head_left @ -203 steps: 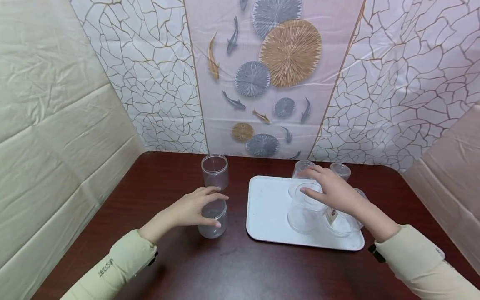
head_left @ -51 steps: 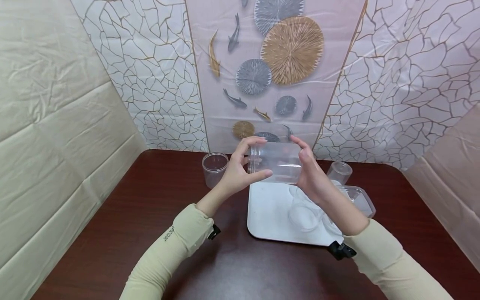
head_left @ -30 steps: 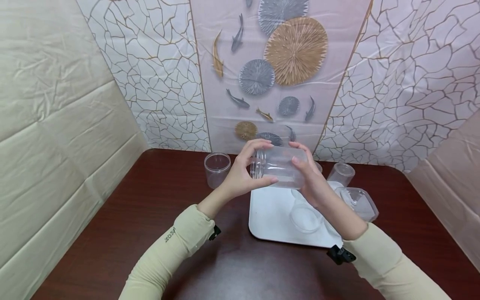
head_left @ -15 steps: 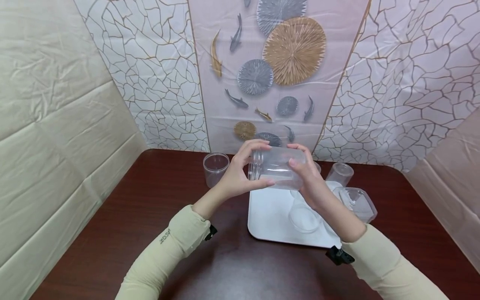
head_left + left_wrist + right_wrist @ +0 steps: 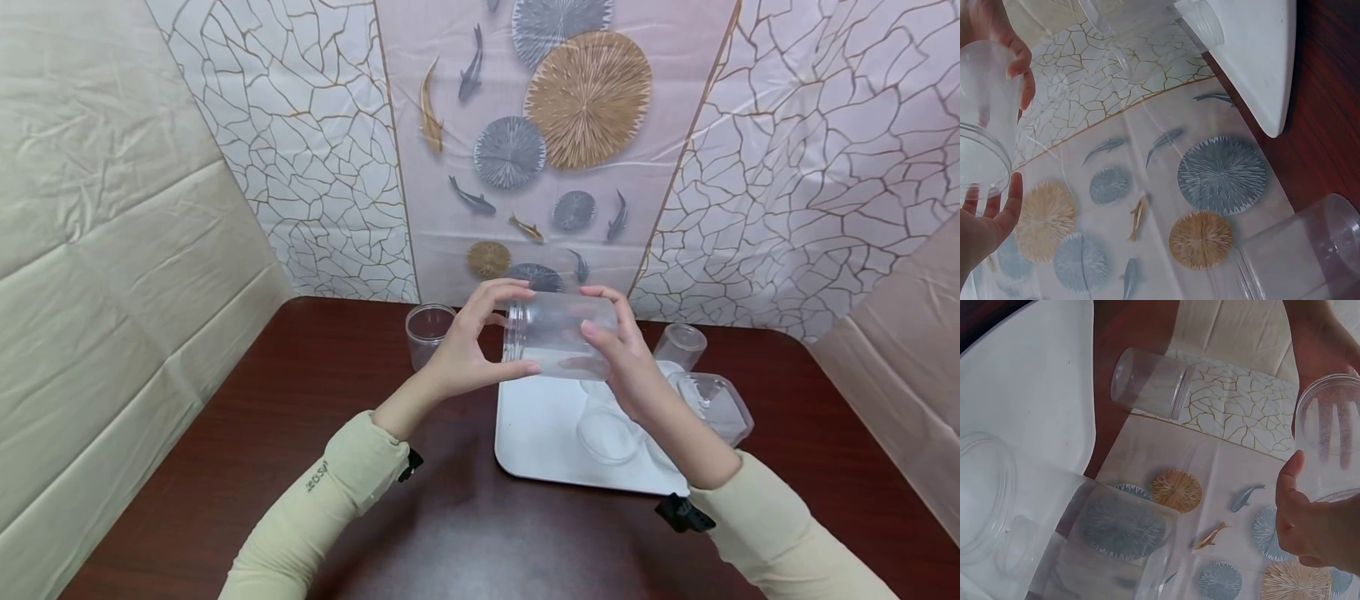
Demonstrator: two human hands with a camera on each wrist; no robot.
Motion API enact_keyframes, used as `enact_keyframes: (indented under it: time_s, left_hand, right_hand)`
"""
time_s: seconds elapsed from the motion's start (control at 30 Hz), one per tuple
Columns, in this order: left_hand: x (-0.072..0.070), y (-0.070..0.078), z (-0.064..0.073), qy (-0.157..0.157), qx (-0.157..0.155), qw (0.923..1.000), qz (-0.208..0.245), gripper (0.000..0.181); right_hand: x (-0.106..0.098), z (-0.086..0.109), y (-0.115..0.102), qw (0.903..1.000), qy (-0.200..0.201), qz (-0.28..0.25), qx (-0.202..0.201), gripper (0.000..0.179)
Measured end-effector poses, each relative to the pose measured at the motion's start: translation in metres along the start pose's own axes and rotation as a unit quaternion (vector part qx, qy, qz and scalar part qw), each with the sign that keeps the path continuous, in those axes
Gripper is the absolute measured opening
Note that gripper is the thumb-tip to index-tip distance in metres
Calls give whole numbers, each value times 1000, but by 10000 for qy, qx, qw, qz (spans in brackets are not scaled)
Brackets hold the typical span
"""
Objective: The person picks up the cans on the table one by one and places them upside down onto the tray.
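Observation:
Both hands hold a clear plastic jar point(image 5: 566, 333) on its side above the tray's back edge, its ringed end to the left. My left hand point(image 5: 461, 346) grips that ringed end, fingers over the top and thumb below. The right hand point(image 5: 630, 358) wraps the other end, thumb on the near side. In the left wrist view the jar point(image 5: 988, 100) stretches between the two hands. The right wrist view shows the left hand's fingers through the jar point(image 5: 1335, 434).
A second clear jar point(image 5: 426, 337) stands on the dark table point(image 5: 315, 417) behind the left hand. The white tray point(image 5: 532, 442) bears a round clear container point(image 5: 609, 437). To its right are a squarish clear container point(image 5: 716, 408) and a small jar point(image 5: 681, 346) behind.
Earlier the hands were apart, the left at a front jar on the table, the right over the tray; now both hold one jar. Lately the left hand has shifted slightly left.

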State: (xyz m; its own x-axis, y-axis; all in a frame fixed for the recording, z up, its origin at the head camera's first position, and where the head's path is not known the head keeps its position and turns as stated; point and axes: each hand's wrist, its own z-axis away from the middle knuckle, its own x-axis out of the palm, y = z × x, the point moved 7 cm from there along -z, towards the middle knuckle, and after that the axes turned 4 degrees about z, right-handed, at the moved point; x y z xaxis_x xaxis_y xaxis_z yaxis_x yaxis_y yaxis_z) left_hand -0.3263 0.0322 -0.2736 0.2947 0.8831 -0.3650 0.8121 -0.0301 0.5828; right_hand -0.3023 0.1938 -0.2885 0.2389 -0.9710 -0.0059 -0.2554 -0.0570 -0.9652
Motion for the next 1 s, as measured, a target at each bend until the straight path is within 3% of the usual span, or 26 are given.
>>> enact_keyframes:
  time_s: [0.2, 0.33, 0.57, 1.0]
  left_hand:
    - [-3, 0, 2, -83, 122, 9997, 202, 71]
    - [-6, 0, 5, -92, 100, 9999, 106, 65]
    - [-14, -4, 8, 39, -116, 9999, -105, 52]
    - [-27, -13, 13, 75, -587, 9971, -470, 49]
  right_hand:
    - [-3, 1, 3, 9999, 31, 91, 109, 33]
    - [-4, 1, 4, 9999, 54, 57, 81, 32]
    - [-11, 2, 6, 9999, 110, -102, 16, 32]
    - [-15, 4, 9, 9999, 80, -104, -14, 31]
